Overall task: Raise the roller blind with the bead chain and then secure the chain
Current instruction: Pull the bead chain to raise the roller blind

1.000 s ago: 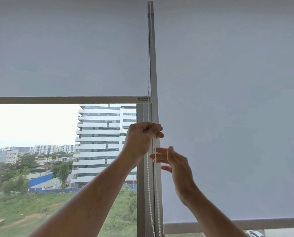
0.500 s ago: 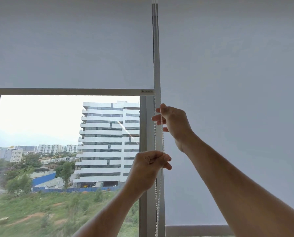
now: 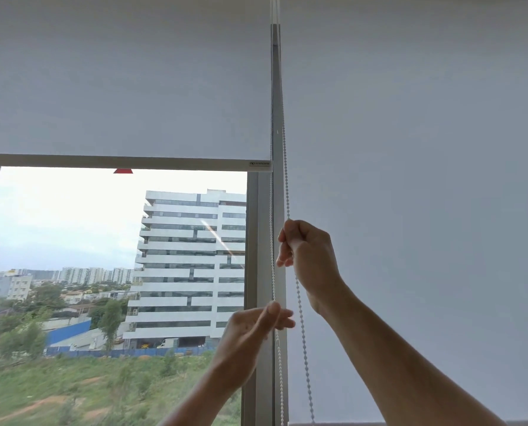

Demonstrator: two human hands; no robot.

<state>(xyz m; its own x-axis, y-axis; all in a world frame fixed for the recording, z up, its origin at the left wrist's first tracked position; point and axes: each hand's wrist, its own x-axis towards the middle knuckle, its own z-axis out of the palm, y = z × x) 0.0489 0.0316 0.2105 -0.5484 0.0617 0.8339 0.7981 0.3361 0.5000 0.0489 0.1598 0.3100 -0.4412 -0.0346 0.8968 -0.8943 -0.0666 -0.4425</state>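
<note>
Window frame (image 3: 252, 241) stands behind both hands; the roller blind (image 3: 124, 87) hangs half-raised. Right hand (image 3: 310, 253) grips the bead chain (image 3: 301, 318) high, left hand (image 3: 250, 330) pinches the other strand lower.

You have a single head-worn view, set close to the window frame post (image 3: 277, 118) and facing it straight on, tilted upward. Left of the post you see out through glass; right of it, blind fabric fills the frame.

Window frame (image 3: 252, 241) carries half-raised roller blind (image 3: 124, 87); bead chain (image 3: 285, 186) hangs alongside.
</note>
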